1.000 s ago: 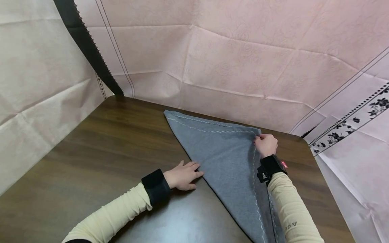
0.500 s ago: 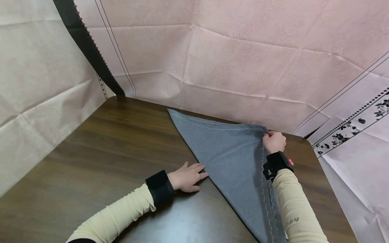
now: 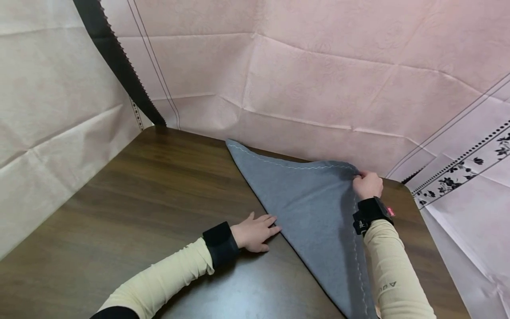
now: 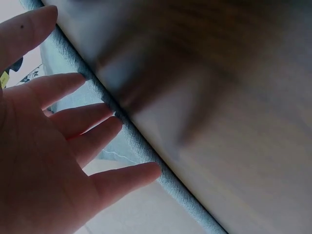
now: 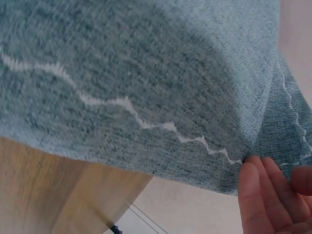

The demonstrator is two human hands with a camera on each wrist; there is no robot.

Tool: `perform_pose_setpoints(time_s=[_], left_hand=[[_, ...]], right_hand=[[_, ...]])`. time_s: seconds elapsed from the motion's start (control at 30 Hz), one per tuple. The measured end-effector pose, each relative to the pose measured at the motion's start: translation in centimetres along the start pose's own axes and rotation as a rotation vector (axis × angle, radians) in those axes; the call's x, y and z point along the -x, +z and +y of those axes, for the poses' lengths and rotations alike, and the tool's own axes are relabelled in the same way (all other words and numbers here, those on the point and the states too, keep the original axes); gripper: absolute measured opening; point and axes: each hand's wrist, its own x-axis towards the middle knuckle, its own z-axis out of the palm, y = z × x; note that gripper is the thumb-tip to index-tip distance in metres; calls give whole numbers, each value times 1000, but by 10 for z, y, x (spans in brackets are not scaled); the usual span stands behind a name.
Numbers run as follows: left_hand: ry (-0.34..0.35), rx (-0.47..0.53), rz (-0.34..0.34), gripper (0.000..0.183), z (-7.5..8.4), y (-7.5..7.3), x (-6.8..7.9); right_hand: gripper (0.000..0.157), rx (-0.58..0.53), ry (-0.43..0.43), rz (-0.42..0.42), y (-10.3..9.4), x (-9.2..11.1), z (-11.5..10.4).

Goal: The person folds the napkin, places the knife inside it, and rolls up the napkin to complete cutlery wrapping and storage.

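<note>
A grey-blue cloth point(image 3: 307, 212) with wavy white stitching near its edges lies folded into a triangle, its long fold facing left. Spread and palm down, my left hand point(image 3: 255, 232) has its fingertips right at that folded edge. The left wrist view shows the straight fingers point(image 4: 100, 141) against the rolled fold point(image 4: 141, 148). At the far right corner, my right hand point(image 3: 367, 185) pinches the cloth between thumb and fingers. The right wrist view has the gripped corner low on the right, with the cloth's stitched edge point(image 5: 117, 103) raised above the table and slightly slack.
The brown wooden table point(image 3: 159, 199) has rounded far corners. Pale pink patterned sheeting point(image 3: 318, 79) hangs right behind its far edge, with more sheeting point(image 3: 52, 133) along the left and a flowered border point(image 3: 458, 173) on the right.
My right hand has drawn the corner to the right, and the far edge now bows upward. My left hand has shifted right too, staying at the fold.
</note>
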Motion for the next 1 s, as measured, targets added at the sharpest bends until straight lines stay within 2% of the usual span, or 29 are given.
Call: perform_pose_setpoints(time_s=[0.1, 0.17, 0.27, 0.37, 0.5, 0.67, 0.83, 1.0], left_hand=[[-4, -7, 3, 61, 3, -7, -4], [-9, -16, 5, 61, 4, -10, -7], [-24, -21, 8, 62, 8, -11, -10], [-46, -18, 6, 62, 12, -9, -11], [-64, -8, 5, 61, 17, -6, -9], [-59, 16, 9, 60, 22, -5, -4], [-47, 39, 8, 59, 25, -5, -3], [-27, 39, 29, 56, 24, -5, -5]], right_hand=[[33, -2, -27, 28, -7, -6, 1], [34, -9, -61, 15, -10, -9, 3], [43, -12, -122, -79, -10, -10, 8], [60, 0, -152, -234, -2, -3, 14], [62, 28, -219, -365, 15, 15, 20], [54, 24, -333, -465, 26, 46, 16], [48, 14, -429, -580, 24, 78, 9], [46, 22, -558, -747, 10, 105, 10]])
